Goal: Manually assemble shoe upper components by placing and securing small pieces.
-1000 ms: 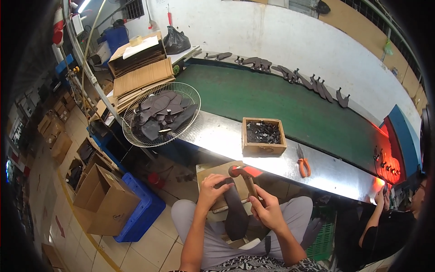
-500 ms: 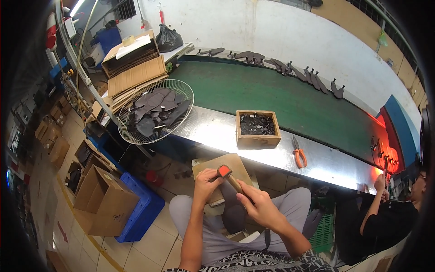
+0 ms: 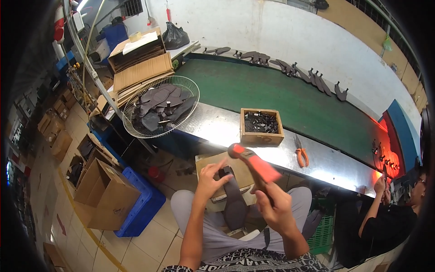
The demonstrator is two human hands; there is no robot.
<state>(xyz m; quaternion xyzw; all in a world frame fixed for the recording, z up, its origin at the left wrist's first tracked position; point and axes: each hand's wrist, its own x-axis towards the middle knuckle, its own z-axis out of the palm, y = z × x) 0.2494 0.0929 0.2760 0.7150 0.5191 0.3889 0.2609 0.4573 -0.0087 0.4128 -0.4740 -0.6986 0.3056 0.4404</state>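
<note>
Left hand (image 3: 209,180), mine: open, forefinger and thumb parted in a loose fork at the narrow end of the dark sole-shaped piece (image 3: 235,204); whether the thumb presses on it I cannot tell; the forefinger stands off to one side, perhaps to keep clear of the hammer.

Right hand (image 3: 276,208), mine: closed round the handle of a hammer (image 3: 258,164), red on the head; held raised, above and to the right of the piece, the grip leaving the head free of my fingers.

Sole-shaped piece, one: between my knees, narrow end away from me over a pale board (image 3: 247,180), broad end toward my lap; a small black fitting (image 3: 224,171) at the narrow end; the board presumably serves as firm backing there.

Wooden box (image 3: 261,138), one: on the metal ledge (image 3: 210,122), straight ahead, holding small black parts (image 3: 262,123); likely set there for short reaches.

Pliers (image 3: 302,154), orange-handled: on the ledge, right of the box, handles toward me, apparently for easy picking up.

Wire basket (image 3: 130,124): ahead to the left, holding loose dark pieces (image 3: 158,104); beyond, a green belt (image 3: 253,86); similar pieces (image 3: 254,57) along its far edge.
</note>
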